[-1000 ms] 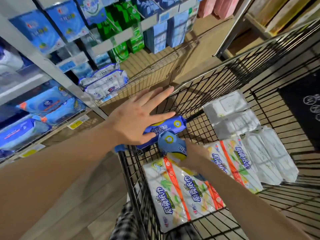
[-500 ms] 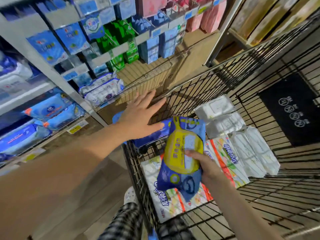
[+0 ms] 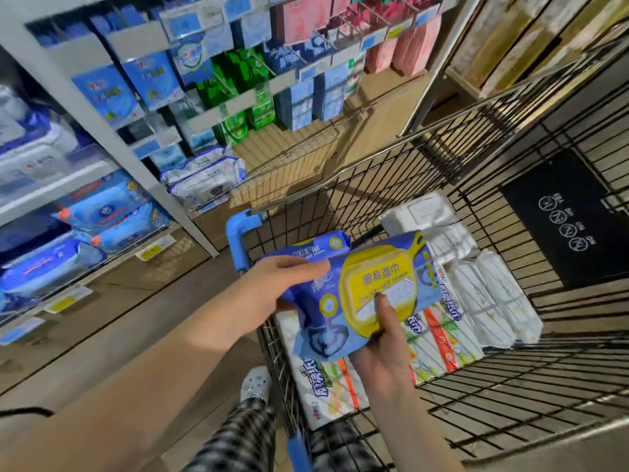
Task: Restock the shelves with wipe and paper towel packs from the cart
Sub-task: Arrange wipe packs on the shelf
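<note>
A blue wipe pack with a yellow lid [image 3: 371, 287] is held up over the near left corner of the wire cart [image 3: 340, 178]. My right hand [image 3: 384, 352] grips it from below, thumb on the lid. My left hand [image 3: 269, 294] grips its left end, thumb on top and fingers beneath. A second blue wipe pack [image 3: 316, 248] shows just behind it, against my left hand. In the cart lie two flowered paper towel packs [image 3: 439, 335] and several white wipe packs [image 3: 493, 294]. The shelves [image 3: 88, 185] on the left hold blue wipe packs [image 3: 102, 209].
Two white and blue packs [image 3: 207, 175] lie on the low wooden shelf beside the cart. Green, blue and pink boxes hang on racks above. A black floor mat [image 3: 561, 216] shows through the cart's far side. My shoe [image 3: 255, 383] stands by the cart's blue corner [image 3: 238, 229].
My right hand lifted the blue and yellow pack out of the cart and turned it flat. My left hand left the cart corner and took hold of the pack's left end.
</note>
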